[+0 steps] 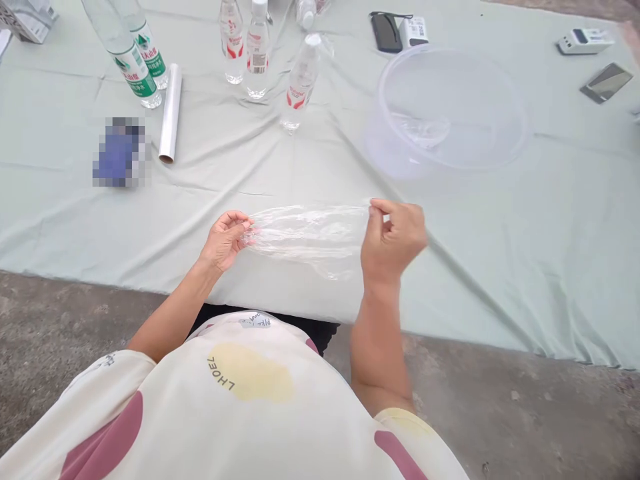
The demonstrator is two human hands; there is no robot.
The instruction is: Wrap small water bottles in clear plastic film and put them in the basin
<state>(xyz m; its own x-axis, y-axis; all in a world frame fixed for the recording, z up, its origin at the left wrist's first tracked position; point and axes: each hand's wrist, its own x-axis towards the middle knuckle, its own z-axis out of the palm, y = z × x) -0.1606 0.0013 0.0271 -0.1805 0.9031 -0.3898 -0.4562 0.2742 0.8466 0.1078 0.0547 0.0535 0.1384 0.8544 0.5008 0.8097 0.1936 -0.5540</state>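
A crumpled sheet of clear plastic film (310, 233) stretches between my two hands, above the front part of the cloth-covered table. My left hand (225, 241) pinches its gathered left end between thumb and fingers. At the other end, my right hand (393, 237) grips the film's upper corner with thumb and forefinger, the other fingers curled in. The film's lower right part hangs loose. Beyond my right hand stands a translucent round plastic tub (373, 137) with some clear crumpled plastic (425, 131) in it.
A roll of plastic film (171, 113) lies at the left beside green-labelled bottles (131, 77) and a blurred blue item (119, 153). Red-labelled water bottles (300, 87) stand at the back middle. A black phone (386, 33), a white device (585, 41) and a grey phone (607, 83) lie farther right.
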